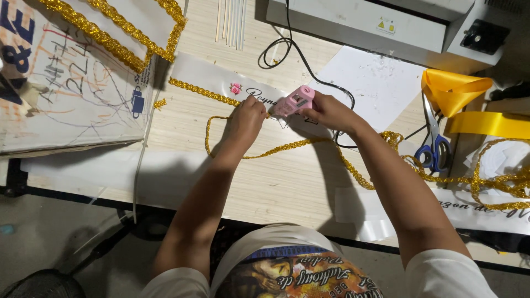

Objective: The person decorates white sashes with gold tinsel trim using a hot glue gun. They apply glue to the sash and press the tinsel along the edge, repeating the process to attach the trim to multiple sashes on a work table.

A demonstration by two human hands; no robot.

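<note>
1. Pink plastic marked the small hot-glue gun (293,101), which the right hand (328,112) held closed around its body, nozzle aimed left and down at the edge of a white satin ribbon sash with a small pink rose print (218,77); that angle looked chosen to put glue right along the edge.
2. The left hand (247,117) was closed down, fingertips pinching or pressing the gold glitter braid trim (201,90) against the sash just beside the nozzle, seemingly to keep the trim in place on the edge.
3. The attached stretch of trim ran up-left along the sash, while the loose length (287,145) looped over the pale wooden table (276,182) under both forearms and trailed off right, slack enough to feed forward.
4. The gun's black cable (301,58) curled away toward the far side of the table, clear of the sash.
5. Blue-handled scissors (434,144) lay to the right, near the right forearm, within easy reach.
6. Yellow satin ribbon (469,105) sat folded further right, beside a grey-white machine (375,25) at the table's far edge.
7. Thin white glue sticks (232,22) lay in a row beyond the sash, and a scribbled cardboard sheet (66,83) with more gold trim rested at the left.
</note>
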